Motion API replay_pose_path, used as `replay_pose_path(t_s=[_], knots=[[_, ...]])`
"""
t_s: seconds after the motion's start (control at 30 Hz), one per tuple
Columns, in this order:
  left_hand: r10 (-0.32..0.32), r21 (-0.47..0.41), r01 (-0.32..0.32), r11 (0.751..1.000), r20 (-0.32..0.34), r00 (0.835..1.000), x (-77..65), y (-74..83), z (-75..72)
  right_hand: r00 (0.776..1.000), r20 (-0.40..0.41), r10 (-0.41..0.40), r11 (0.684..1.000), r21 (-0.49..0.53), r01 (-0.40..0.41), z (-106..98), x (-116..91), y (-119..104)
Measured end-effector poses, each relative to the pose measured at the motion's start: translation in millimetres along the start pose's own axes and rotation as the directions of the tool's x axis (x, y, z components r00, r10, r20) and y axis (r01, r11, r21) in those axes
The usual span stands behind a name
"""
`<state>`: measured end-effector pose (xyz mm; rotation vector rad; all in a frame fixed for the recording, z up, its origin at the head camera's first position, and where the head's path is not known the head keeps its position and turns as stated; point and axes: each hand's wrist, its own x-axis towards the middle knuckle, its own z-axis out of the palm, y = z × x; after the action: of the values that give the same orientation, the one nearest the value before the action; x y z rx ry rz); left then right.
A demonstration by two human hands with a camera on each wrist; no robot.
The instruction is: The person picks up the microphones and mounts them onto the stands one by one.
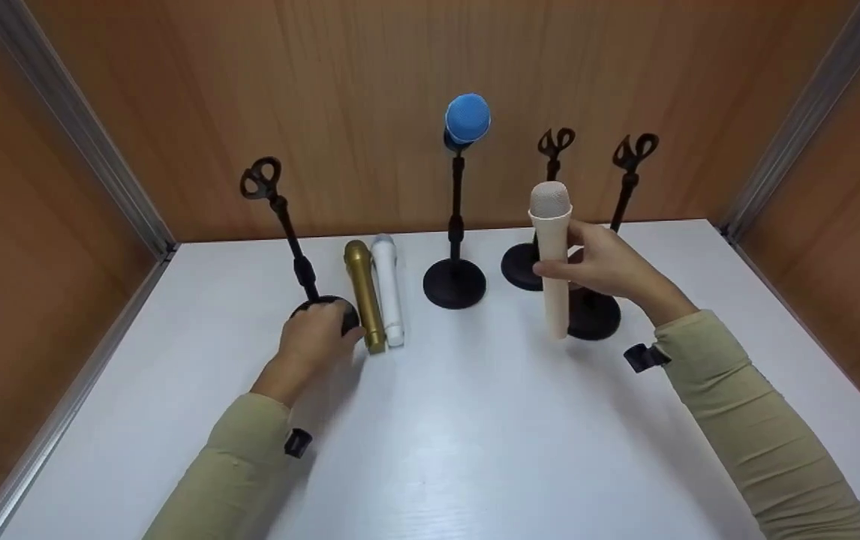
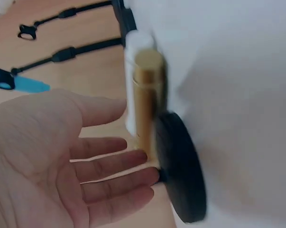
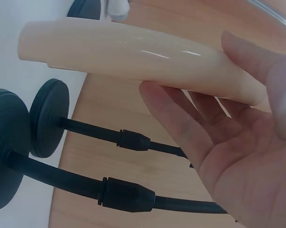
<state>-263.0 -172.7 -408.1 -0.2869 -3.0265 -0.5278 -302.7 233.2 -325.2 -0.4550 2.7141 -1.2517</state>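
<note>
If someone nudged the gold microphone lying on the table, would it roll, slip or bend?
The gold microphone would probably roll, since its barrel looks round, though the white microphone close alongside might stop it on one side. Its glossy finish could make it slightly slippery. It looks like a rigid tube, so bending seems unlikely.

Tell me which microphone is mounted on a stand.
The blue microphone, held atop the second stand from the left. The cream one is in the right hand; the gold one and the white one lie on the table.
</note>
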Motion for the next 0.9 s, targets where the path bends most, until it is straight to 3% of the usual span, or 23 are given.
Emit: replay_pose_path(t_s=[0.2, 0.37, 0.5, 0.63, 0.77, 0.9], knots=[[0.138, -0.115, -0.133, 0.984, 0.037, 0.990, 21.7, 47.3, 10.9, 1.000, 0.005, 0.023, 0.999, 0.042, -0.024, -13, -11, 4], [0.299, -0.214, -0.277, 0.937, 0.078, 0.951, 41.9, 88.9, 31.0, 1.000, 0.006, 0.023, 0.998, -0.053, -0.023, -28, -26, 7], [0.360, -0.297, -0.313, 0.902, 0.119, 0.925, 58.1, 121.3, 50.5, 0.999, -0.015, 0.037, 0.993, -0.113, -0.039, -40, -37, 13], [0.364, -0.423, -0.275, 0.863, 0.145, 0.920, 74.2, 150.0, 73.5, 0.995, -0.049, 0.081, 0.988, -0.124, -0.087, -50, -47, 22], [0.341, -0.566, -0.205, 0.798, 0.145, 0.929, 88.7, 179.3, 99.7, 0.990, -0.093, 0.111, 0.989, -0.092, -0.119, -57, -56, 35], [0.320, -0.628, -0.175, 0.758, 0.125, 0.939, 98.9, 206.8, 121.2, 0.986, -0.096, 0.133, 0.991, -0.006, -0.134, -58, -63, 51]])
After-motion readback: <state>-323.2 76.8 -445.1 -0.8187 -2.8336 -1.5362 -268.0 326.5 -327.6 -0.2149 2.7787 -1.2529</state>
